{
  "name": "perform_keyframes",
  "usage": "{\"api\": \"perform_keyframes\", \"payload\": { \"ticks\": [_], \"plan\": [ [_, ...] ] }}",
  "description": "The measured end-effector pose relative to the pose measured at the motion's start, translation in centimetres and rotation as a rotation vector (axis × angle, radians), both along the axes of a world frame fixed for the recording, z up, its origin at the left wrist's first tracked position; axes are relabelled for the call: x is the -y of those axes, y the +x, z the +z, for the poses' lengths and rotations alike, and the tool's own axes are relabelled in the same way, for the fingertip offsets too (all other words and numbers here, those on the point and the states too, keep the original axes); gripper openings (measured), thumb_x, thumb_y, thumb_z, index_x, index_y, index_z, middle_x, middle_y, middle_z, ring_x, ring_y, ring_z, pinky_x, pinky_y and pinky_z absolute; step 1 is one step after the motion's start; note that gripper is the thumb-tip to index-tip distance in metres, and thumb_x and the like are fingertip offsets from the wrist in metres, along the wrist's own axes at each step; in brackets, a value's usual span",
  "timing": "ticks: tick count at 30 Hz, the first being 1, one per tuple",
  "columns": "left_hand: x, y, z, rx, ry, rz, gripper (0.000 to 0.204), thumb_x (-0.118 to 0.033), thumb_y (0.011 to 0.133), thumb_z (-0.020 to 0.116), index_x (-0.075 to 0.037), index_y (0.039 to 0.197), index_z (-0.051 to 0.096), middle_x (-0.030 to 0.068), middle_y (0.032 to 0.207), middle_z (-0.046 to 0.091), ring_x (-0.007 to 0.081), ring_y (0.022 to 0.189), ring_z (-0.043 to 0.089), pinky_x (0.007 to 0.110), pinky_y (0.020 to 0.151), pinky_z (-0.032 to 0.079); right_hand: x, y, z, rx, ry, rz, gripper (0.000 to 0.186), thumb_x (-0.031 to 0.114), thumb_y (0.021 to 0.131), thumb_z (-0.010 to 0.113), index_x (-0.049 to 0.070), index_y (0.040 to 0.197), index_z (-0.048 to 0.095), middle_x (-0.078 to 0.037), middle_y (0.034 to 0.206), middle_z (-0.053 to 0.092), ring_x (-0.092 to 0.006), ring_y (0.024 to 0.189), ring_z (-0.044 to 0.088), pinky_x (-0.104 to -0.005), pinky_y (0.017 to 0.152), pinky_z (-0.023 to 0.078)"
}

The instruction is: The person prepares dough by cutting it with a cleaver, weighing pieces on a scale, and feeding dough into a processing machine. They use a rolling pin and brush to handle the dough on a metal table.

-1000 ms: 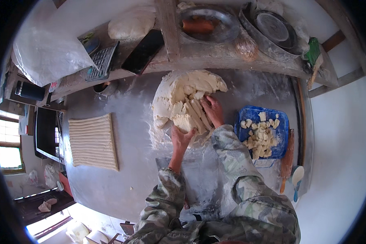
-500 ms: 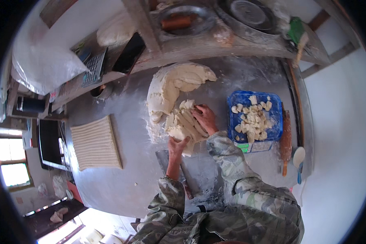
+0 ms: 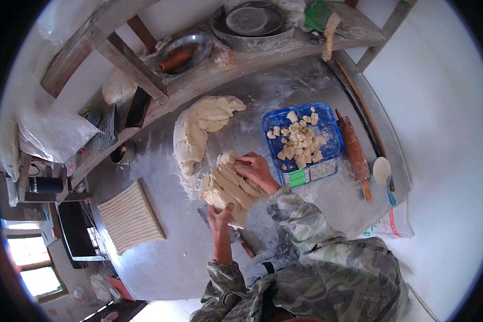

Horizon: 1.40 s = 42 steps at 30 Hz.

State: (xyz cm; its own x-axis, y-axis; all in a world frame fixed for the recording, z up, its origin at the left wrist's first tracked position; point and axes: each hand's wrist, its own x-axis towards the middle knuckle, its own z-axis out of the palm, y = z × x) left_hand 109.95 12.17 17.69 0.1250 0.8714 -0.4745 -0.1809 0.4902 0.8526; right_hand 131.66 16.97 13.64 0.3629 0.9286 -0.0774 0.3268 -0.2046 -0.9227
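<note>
Both hands are clamped on a slab of scored dough strips [image 3: 228, 188] lying on the floured bench [image 3: 172, 257] near its middle: the left hand [image 3: 220, 216] grips the near end from below, fingers curled under the edge, while the right hand [image 3: 256, 170] presses down on the far end, fingers spread over the top strips. The 2 hands are apart, one at each end of the slab. Just beyond it, toward the back edge of the bench, lies a large mound of dough [image 3: 198, 129], its near tip close to the slab. To the right of the hands sits a blue tray [image 3: 327, 140] holding small cut dough pieces [image 3: 298, 142], resting on a scale. Further right, near the right edge of the bench, a wooden rolling pin [image 3: 355, 155] lies beside a pale spoon [image 3: 382, 173]. To the left, well apart from the hands, a ridged board [image 3: 130, 217] lies flat. A wooden shelf [image 3: 209, 75] above the back edge carries 2 metal pans [image 3: 252, 27]
</note>
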Motion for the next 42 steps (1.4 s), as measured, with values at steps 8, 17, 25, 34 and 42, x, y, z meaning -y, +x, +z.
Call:
{"api": "perform_keyframes", "payload": {
  "ticks": [8, 17, 25, 34, 42],
  "plan": [
    [-3.8, 9.1, 6.9, -0.041, 0.176, -0.331, 0.065, -0.018, 0.07, 0.085, 0.004, 0.123, 0.054, 0.0136, 0.112, 0.065, 0.0205, 0.097, 0.065, 0.035, 0.085, 0.053, 2.7, 9.7, 12.0, -0.06, 0.222, -0.284, 0.033, 0.023, 0.081, 0.075, 0.003, 0.106, 0.074, -0.013, 0.095, 0.07, -0.0218, 0.088, 0.07, -0.0324, 0.077, 0.052],
    [-7.7, 24.7, 2.6, -0.05, 0.214, -0.599, 0.064, -0.022, 0.074, 0.085, 0.007, 0.122, 0.054, 0.0143, 0.107, 0.066, 0.0237, 0.096, 0.066, 0.037, 0.084, 0.054, 5.1, 25.3, 4.1, 0.009, 0.281, -0.567, 0.035, 0.024, 0.083, 0.072, 0.0, 0.109, 0.072, -0.015, 0.096, 0.074, -0.0229, 0.085, 0.072, -0.0318, 0.076, 0.053],
    [-7.7, 27.8, -1.9, -0.48, 0.779, -0.599, 0.102, -0.059, 0.083, 0.07, 0.012, 0.146, 0.032, 0.0334, 0.141, 0.047, 0.0452, 0.132, 0.045, 0.048, 0.11, 0.037, 7.7, 24.8, 0.6, 0.24, 0.0, -0.592, 0.042, 0.036, 0.093, 0.057, 0.004, 0.118, 0.068, -0.019, 0.114, 0.07, -0.0372, 0.106, 0.066, -0.042, 0.09, 0.051],
    [-8.0, 27.1, -2.3, -0.647, 0.947, -0.564, 0.104, -0.058, 0.087, 0.066, 0.008, 0.153, 0.019, 0.0329, 0.15, 0.034, 0.0472, 0.137, 0.037, 0.049, 0.112, 0.035, 8.3, 26.3, 1.7, 0.457, 0.078, -0.589, 0.052, 0.041, 0.095, 0.056, 0.001, 0.128, 0.061, -0.022, 0.126, 0.063, -0.0387, 0.118, 0.059, -0.0429, 0.1, 0.046],
    [-6.5, 26.6, -1.0, -0.663, 0.919, -0.711, 0.098, -0.051, 0.091, 0.064, 0.003, 0.156, 0.014, 0.0296, 0.154, 0.029, 0.0473, 0.14, 0.033, 0.05, 0.114, 0.034, 8.9, 21.9, 2.1, 0.729, 0.08, -0.301, 0.054, 0.02, 0.093, 0.056, -0.001, 0.143, 0.045, -0.025, 0.136, 0.056, -0.0425, 0.121, 0.056, -0.043, 0.105, 0.045]
  ]
}}
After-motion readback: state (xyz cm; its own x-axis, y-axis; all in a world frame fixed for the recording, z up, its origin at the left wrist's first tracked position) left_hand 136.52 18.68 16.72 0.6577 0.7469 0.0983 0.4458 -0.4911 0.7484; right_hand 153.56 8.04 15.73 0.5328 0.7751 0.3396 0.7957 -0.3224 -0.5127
